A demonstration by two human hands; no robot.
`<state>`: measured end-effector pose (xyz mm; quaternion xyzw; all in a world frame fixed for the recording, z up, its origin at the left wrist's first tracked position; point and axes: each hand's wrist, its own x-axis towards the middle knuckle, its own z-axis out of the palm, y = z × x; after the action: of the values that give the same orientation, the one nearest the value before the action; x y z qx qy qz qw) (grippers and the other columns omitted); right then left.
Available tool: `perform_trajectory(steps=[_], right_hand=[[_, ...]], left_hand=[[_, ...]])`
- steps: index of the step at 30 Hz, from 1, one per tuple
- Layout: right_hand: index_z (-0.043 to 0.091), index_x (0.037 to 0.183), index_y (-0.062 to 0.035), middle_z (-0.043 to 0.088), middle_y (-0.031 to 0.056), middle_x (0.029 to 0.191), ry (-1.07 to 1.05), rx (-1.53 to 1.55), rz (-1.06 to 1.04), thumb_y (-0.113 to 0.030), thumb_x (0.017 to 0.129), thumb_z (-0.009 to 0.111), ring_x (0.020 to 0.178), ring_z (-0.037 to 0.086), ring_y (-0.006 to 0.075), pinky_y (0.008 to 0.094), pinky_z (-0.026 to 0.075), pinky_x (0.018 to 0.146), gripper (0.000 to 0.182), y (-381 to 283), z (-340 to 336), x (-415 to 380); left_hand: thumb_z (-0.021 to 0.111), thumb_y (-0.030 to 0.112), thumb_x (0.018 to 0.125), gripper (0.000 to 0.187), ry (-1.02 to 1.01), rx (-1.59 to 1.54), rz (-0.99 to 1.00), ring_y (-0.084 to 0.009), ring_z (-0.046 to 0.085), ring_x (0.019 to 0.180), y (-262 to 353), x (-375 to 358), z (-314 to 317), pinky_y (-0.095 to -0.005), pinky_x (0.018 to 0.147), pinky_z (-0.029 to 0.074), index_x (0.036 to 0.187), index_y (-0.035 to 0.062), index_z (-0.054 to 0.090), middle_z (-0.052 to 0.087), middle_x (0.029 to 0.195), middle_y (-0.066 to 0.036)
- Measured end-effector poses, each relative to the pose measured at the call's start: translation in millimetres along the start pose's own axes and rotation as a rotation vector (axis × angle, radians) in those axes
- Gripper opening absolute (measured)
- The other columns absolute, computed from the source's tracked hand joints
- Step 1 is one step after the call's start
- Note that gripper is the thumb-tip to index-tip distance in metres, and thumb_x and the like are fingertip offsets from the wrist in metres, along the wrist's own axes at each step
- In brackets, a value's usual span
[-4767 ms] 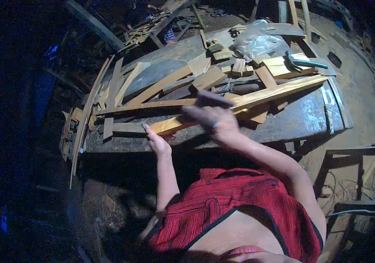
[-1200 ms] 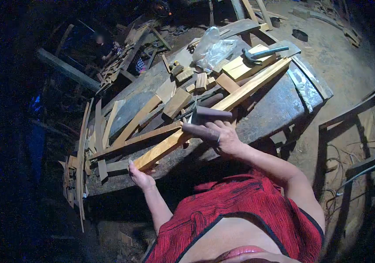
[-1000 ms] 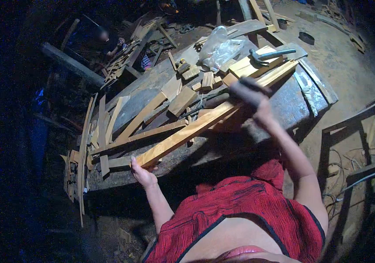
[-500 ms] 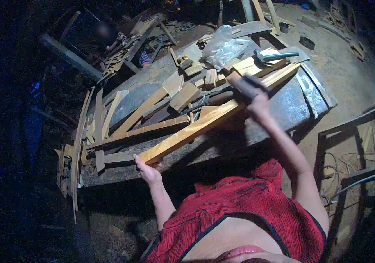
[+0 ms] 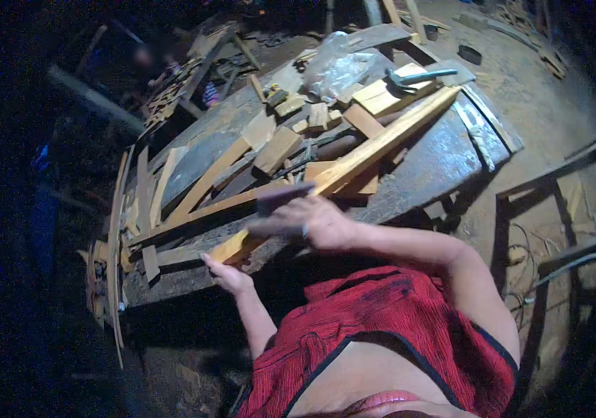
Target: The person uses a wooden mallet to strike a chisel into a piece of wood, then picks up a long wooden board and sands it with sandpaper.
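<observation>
A long pale wooden bar lies slantwise over the bench, its far end near the right edge. My left hand grips its near end, with the thumb on top. My right hand is closed on a dark, flat block-like tool, blurred by motion, which lies across the bar near my left hand. The tool and my right hand hide part of the bar. Behind the bar are a brown wood block and a flat board.
A hammer rests on a light block at the back right, beside a clear plastic bag. Long strips stick out past the bench's left edge. Another person is in the dark background. A wooden frame stands at the right.
My right hand has swept the dark tool along the bar from its far part toward my left hand. My left hand still holds the near end. The view has shifted slightly.
</observation>
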<state>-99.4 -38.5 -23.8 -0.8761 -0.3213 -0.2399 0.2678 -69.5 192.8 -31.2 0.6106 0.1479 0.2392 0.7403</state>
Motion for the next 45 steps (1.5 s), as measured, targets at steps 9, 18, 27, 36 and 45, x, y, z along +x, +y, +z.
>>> perform_trajectory(steps=[9,18,27,36,45], right_hand=[[0.061,0.085,0.0004,0.059,0.0184,0.068,0.603,-0.178,1.186,-0.015,0.059,0.054,0.065,0.061,0.0246,0.0368,0.047,0.057,0.031,244.3,-118.8,-183.1],[0.053,0.118,-0.0112,0.059,0.0125,0.107,0.444,0.067,0.417,0.001,0.066,0.051,0.097,0.055,0.0260,0.0349,0.042,0.087,0.053,106.4,-53.1,-88.6],[0.054,0.121,-0.0169,0.052,0.0016,0.125,0.574,0.505,0.474,-0.001,0.065,0.058,0.116,0.045,0.0152,0.0280,0.034,0.100,0.058,172.5,-143.8,-122.5],[0.061,0.101,-0.0036,0.058,0.0210,0.104,0.389,-0.378,1.441,-0.043,0.077,0.054,0.100,0.055,0.0358,0.0422,0.044,0.084,0.047,356.9,-200.9,-205.0],[0.056,0.096,0.0045,0.058,0.0262,0.092,0.664,-0.315,1.256,-0.031,0.074,0.060,0.089,0.056,0.0405,0.0450,0.045,0.078,0.042,264.7,-114.8,-171.3]], left_hand=[[0.035,0.066,0.081,0.066,-0.083,0.055,-0.051,-0.0195,0.056,0.059,-5.1,11.0,-4.9,-0.0276,0.042,0.040,0.094,0.0041,0.054,0.060,0.080,-0.009],[0.032,0.058,0.087,0.059,-0.100,0.048,0.004,-0.0222,0.057,0.052,17.8,0.4,11.2,-0.0281,0.038,0.040,0.094,0.0023,0.049,0.060,0.075,-0.012],[0.040,0.054,0.086,0.056,-0.056,0.030,0.041,-0.0219,0.056,0.056,37.0,-8.1,20.3,-0.0300,0.042,0.041,0.099,0.0008,0.048,0.057,0.078,-0.012],[0.041,0.054,0.086,0.059,-0.069,0.012,0.113,-0.0252,0.058,0.079,35.5,-8.3,9.3,-0.0337,0.053,0.047,0.114,0.0018,0.043,0.054,0.101,-0.013],[0.035,0.060,0.085,0.066,-0.056,0.007,0.016,-0.0259,0.059,0.077,8.3,6.8,-3.1,-0.0354,0.059,0.049,0.110,0.0003,0.045,0.057,0.095,-0.014]])
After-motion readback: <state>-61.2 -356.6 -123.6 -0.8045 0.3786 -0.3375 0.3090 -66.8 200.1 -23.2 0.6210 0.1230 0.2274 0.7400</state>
